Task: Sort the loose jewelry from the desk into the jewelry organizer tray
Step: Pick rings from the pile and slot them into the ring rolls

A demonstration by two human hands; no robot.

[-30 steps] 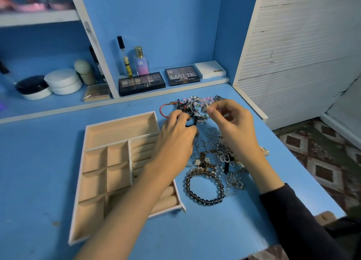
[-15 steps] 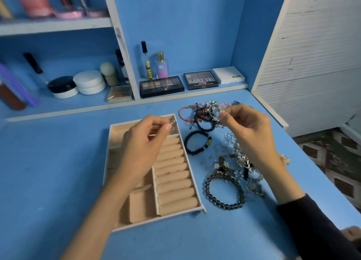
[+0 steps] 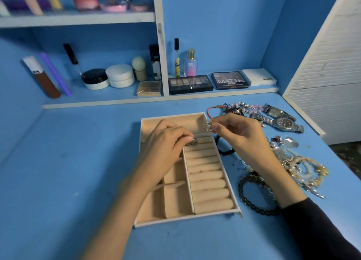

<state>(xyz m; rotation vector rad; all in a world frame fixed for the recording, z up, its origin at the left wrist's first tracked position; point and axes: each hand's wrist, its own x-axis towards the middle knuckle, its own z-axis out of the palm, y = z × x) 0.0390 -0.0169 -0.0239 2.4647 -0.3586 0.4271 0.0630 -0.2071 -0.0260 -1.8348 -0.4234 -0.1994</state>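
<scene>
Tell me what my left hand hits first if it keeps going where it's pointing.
Probably the upper ring rolls: the left hand, pinching a ring, points straight at them; height unclear.

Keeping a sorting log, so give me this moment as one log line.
left hand: pinches small ring on ring rolls of tray | right hand: pinches silver ring over tray edge | unsorted: jewelry pile beside tray

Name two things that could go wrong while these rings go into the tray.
The small silver ring, pinched by the right hand, hangs over the beige organizer tray's far corner; dropped, it might bounce out. The second silver ring, pressed by the left hand into the padded rolls, is half hidden; it may sit loose.
</scene>
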